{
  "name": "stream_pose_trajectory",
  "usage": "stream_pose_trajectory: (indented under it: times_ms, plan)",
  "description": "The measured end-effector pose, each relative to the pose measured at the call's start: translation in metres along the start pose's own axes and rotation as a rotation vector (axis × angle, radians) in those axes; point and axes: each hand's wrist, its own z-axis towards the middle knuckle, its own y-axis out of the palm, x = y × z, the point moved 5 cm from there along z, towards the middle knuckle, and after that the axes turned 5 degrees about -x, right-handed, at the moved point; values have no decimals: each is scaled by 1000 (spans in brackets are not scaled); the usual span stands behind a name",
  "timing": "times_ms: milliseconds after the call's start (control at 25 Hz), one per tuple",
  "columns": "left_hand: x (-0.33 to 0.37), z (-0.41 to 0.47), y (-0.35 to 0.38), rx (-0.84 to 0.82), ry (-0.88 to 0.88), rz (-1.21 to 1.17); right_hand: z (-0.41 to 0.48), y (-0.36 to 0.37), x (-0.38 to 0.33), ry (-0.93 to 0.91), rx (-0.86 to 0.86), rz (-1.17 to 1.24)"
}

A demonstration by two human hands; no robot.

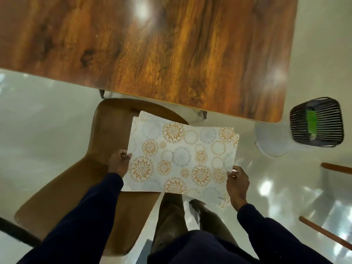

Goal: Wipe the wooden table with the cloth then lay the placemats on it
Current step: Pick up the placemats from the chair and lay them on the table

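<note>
Status: placemats [181,157] in hand, none on the wooden table [152,44] as far as it shows. Looks like a stack of two or more, with edges offset at the far corners. It's held flat over the chair [76,178], just short of the table's near edge. Left hand [120,162] pinches the left edge, thumb on top; right hand [237,182] pinches the near right corner. Tabletop glossy, no cloth in sight, so I'd judge wiping done and laying not started. Writing: small print by the right hand, probably "KUBER", blurred. Nothing else legible.
</note>
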Motion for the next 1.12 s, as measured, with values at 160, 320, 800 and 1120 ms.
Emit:
stream_pose_trajectory:
  times_ms: [160, 320, 800, 1120]
  plan:
    - [22, -80, 12, 59, 89, -125, -23, -66, 12, -111, 15, 104]
    - [54, -142, 24, 74, 120, -251, -31, -122, 17, -226, 43, 168]
    - [188, -163, 71, 38, 227, -307, 46, -243, -69, -403, 132, 232]
    - [264, -86, 82, 64, 240, -260, 134, -244, -153, -392, 111, 202]
